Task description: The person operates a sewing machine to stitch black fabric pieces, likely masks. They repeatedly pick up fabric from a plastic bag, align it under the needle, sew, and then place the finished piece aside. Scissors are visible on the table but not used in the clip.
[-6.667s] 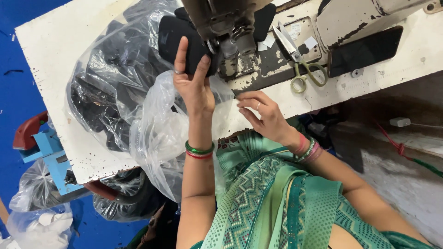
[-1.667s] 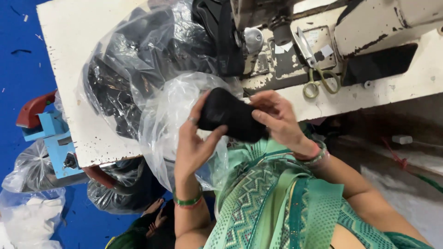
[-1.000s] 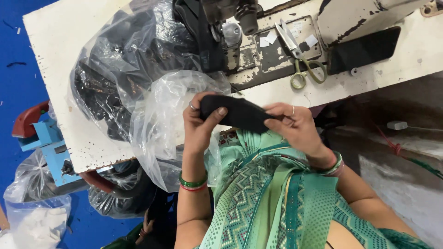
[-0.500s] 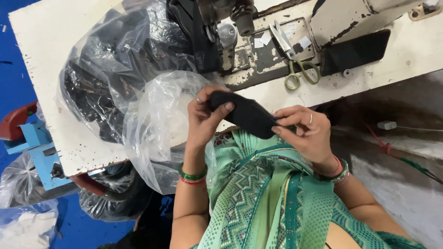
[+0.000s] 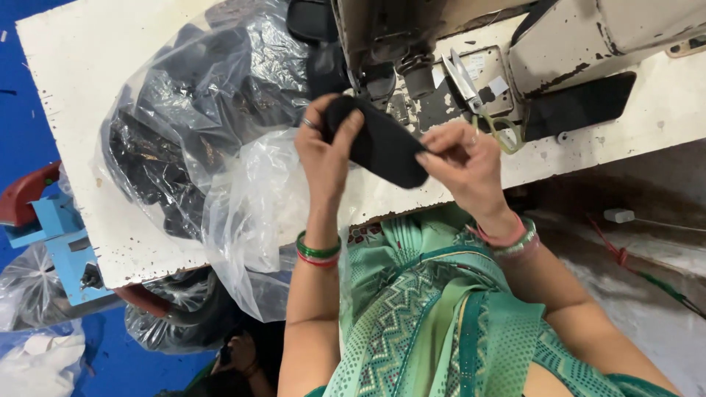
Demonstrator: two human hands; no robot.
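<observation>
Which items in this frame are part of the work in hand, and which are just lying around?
In hand:
- black fabric piece, held between left hand and right hand
- sewing machine, just beyond the hands
- clear plastic bag of black pieces on the white table

Lying about:
- scissors on the machine bed
- blue and red stool
- plastic bags on the floor

Clear plastic bags (image 5: 198, 140) stuffed with dark pieces sprawl across the white worktop (image 5: 81, 81); small pale labels (image 5: 482, 66) dot the sewing machine's plate.
</observation>
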